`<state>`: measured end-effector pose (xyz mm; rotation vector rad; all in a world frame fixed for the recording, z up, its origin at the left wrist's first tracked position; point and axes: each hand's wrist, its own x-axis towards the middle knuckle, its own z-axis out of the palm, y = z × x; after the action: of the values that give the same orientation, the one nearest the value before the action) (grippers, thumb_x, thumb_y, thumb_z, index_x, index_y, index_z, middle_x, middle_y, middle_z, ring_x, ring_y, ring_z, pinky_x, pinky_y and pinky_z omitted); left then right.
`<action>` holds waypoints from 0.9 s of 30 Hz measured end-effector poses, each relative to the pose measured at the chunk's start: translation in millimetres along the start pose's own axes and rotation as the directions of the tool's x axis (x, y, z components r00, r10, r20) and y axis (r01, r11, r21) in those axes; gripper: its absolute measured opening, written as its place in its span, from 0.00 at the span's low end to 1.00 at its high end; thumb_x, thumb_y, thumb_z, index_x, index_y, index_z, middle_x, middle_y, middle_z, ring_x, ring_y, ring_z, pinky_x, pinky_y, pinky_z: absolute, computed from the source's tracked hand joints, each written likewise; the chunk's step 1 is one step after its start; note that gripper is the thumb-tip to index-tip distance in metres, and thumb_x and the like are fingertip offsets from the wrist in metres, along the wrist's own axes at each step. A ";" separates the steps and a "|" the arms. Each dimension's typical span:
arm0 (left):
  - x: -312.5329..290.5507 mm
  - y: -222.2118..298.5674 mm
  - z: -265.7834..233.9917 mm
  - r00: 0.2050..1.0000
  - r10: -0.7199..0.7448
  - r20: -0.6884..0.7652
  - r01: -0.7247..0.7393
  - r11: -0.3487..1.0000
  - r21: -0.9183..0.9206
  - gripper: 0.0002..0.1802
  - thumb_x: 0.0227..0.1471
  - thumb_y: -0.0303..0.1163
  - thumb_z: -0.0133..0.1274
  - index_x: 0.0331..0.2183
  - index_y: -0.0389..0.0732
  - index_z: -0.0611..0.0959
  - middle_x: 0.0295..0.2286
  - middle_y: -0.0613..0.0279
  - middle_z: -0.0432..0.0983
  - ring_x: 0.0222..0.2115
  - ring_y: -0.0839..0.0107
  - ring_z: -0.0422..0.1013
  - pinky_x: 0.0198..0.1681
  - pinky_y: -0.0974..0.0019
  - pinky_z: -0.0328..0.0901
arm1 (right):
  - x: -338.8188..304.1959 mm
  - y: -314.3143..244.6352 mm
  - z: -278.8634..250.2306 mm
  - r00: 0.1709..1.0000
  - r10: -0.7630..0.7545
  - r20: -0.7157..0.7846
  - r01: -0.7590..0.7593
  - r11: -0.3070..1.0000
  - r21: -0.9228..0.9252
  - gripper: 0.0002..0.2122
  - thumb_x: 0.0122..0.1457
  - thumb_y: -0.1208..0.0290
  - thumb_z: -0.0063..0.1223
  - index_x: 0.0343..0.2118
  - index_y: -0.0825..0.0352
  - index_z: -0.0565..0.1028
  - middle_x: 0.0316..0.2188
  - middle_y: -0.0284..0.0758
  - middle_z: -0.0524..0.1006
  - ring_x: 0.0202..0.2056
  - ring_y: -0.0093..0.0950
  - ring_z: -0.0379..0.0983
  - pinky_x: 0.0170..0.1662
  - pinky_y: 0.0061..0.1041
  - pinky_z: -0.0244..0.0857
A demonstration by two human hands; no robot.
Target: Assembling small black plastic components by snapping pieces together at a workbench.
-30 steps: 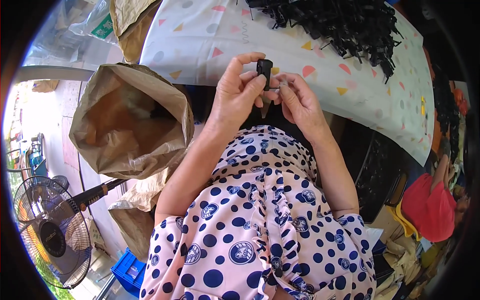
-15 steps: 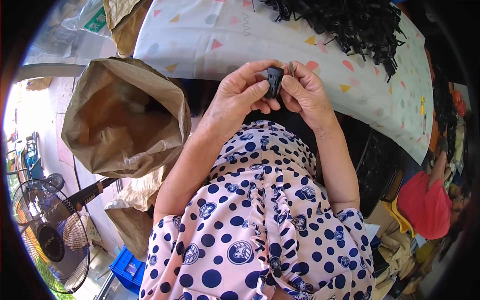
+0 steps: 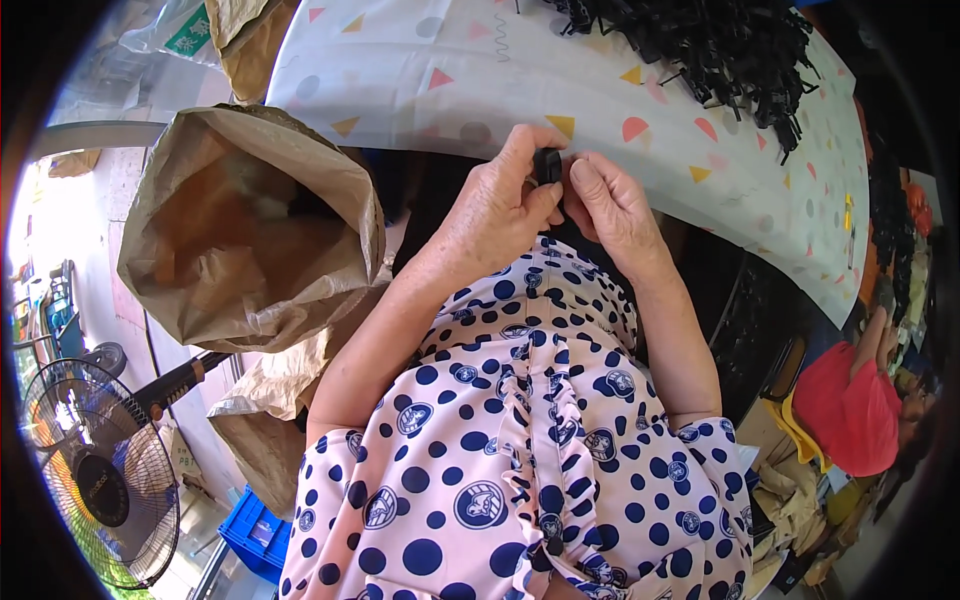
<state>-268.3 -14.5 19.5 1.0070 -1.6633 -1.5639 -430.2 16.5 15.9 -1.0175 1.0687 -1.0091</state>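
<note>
Just past the near edge of the table, my left hand [image 3: 497, 215] grips a small black plastic part [image 3: 547, 166] between thumb and fingers. Close beside it on the right, my right hand [image 3: 617, 212] is closed, its thumb pressed against the bent fingers. Whatever those fingers may hold is hidden from this angle. Farther off on the table lies a tangled heap of thin black plastic pieces [image 3: 715, 55].
A patterned white cloth [image 3: 400, 90] covers the table. Left of my arm stands an open brown paper sack [image 3: 150, 260], with a fan [image 3: 100, 485] and blue crate [image 3: 258, 535] lower left. At right is a person in red [image 3: 850, 410].
My left hand has turned, so less of the black part shows. The thin, pointed metal-coloured piece seen at my right fingertips is out of sight now.
</note>
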 end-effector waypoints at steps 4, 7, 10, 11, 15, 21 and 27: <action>4.0 1.2 3.4 0.999 0.008 0.035 -0.009 1.000 0.028 0.16 0.51 0.21 0.47 0.42 0.38 0.65 0.21 0.55 0.74 0.19 0.69 0.71 0.22 0.68 0.67 | -9.2 7.9 0.5 0.998 -0.020 -0.059 0.013 0.992 -0.126 0.12 0.66 0.63 0.39 0.35 0.68 0.70 0.20 0.22 0.66 0.20 0.10 0.57 0.22 0.10 0.51; 5.7 9.5 9.6 0.996 -0.086 0.034 0.083 0.993 0.079 0.14 0.51 0.21 0.47 0.40 0.38 0.65 0.22 0.51 0.74 0.21 0.63 0.73 0.23 0.64 0.67 | -10.7 13.0 -3.8 0.998 -0.048 -0.041 0.042 0.989 -0.143 0.10 0.66 0.67 0.38 0.36 0.69 0.69 0.22 0.24 0.68 0.22 0.11 0.59 0.25 0.11 0.55; 7.3 1.0 15.4 1.000 -0.002 0.014 -0.001 0.965 0.261 0.14 0.51 0.20 0.46 0.40 0.38 0.65 0.23 0.46 0.73 0.24 0.49 0.73 0.27 0.58 0.66 | -13.6 19.1 -5.1 0.994 -0.072 -0.082 0.056 0.982 -0.178 0.08 0.66 0.69 0.39 0.37 0.68 0.69 0.22 0.24 0.68 0.23 0.11 0.60 0.26 0.11 0.56; 6.8 11.2 17.9 0.997 -0.082 -0.002 0.080 0.965 0.248 0.14 0.50 0.19 0.46 0.40 0.39 0.64 0.25 0.42 0.72 0.29 0.41 0.70 0.30 0.53 0.65 | -13.7 18.6 -2.5 0.991 -0.089 -0.100 0.069 0.979 -0.194 0.08 0.66 0.69 0.39 0.37 0.68 0.69 0.21 0.25 0.67 0.22 0.12 0.60 0.25 0.13 0.56; 13.9 9.2 26.3 0.995 0.044 -0.091 -0.009 0.936 0.353 0.14 0.50 0.19 0.48 0.39 0.39 0.65 0.27 0.43 0.72 0.30 0.42 0.69 0.32 0.55 0.65 | -5.8 17.6 0.5 0.967 -0.157 -0.199 0.121 0.976 -0.183 0.09 0.66 0.68 0.39 0.37 0.68 0.69 0.19 0.24 0.64 0.21 0.14 0.57 0.24 0.14 0.54; 24.5 8.4 32.3 0.991 0.085 -0.107 -0.049 0.953 0.299 0.12 0.51 0.20 0.49 0.38 0.39 0.66 0.25 0.48 0.71 0.25 0.53 0.71 0.29 0.60 0.66 | -2.5 4.9 -17.5 0.981 -0.115 -0.155 0.106 0.992 -0.067 0.10 0.64 0.65 0.43 0.38 0.68 0.70 0.18 0.23 0.63 0.21 0.14 0.58 0.25 0.15 0.55; 22.3 -0.4 20.8 0.974 -0.179 -0.136 0.152 0.970 -0.191 0.06 0.60 0.34 0.44 0.38 0.43 0.69 0.27 0.65 0.72 0.27 0.76 0.73 0.31 0.76 0.67 | 35.8 -20.4 -106.8 0.702 -0.584 -0.408 -0.063 0.519 -0.852 0.20 0.55 0.54 0.56 0.37 0.67 0.70 0.17 0.30 0.71 0.19 0.23 0.67 0.23 0.23 0.61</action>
<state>-297.3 -23.2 16.0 1.1628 -1.3378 -1.6657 -530.7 -38.1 10.3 -1.7129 2.1860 -1.1894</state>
